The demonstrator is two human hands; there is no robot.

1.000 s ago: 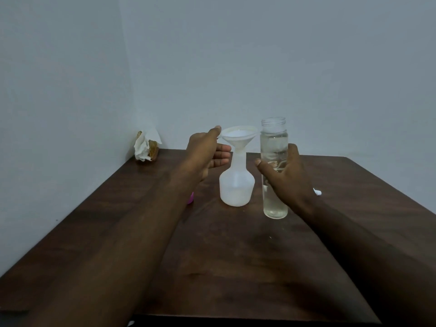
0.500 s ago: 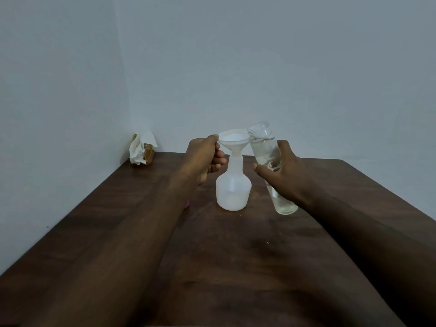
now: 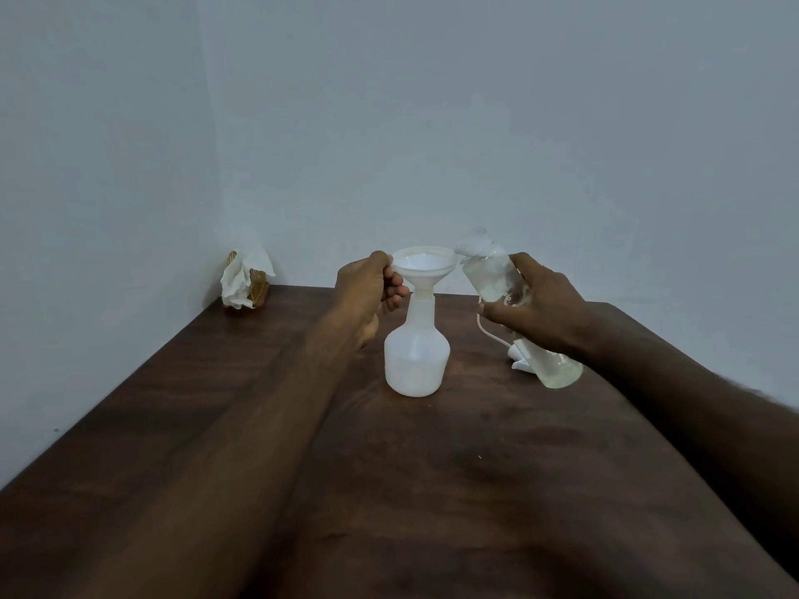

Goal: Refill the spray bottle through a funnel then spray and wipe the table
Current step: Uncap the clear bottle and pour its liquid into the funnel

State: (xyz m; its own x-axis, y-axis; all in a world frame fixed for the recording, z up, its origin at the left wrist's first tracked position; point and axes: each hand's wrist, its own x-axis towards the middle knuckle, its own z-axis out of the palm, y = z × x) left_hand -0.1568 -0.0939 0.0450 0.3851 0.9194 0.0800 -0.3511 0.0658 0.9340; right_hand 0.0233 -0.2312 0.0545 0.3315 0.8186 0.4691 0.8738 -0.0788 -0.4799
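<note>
A white translucent spray bottle point(image 3: 416, 358) without its head stands mid-table, partly filled. A white funnel point(image 3: 424, 268) sits in its neck. My left hand point(image 3: 369, 287) pinches the funnel's left rim. My right hand point(image 3: 538, 311) grips a clear glass bottle of water point(image 3: 497, 278), lifted off the table and tilted left, its open mouth blurred just above the funnel's right rim. The white spray head with its tube point(image 3: 516, 358) lies on the table behind that bottle, partly hidden.
The dark wooden table point(image 3: 432, 490) stands in a corner between two pale walls. A small woven holder with white tissues point(image 3: 244, 281) sits in the far left corner. The table's right edge runs diagonally at the right.
My right hand closed around the glass bottle, lifted it and tilted it leftward until its mouth reached the funnel. My left hand kept hold of the funnel rim.
</note>
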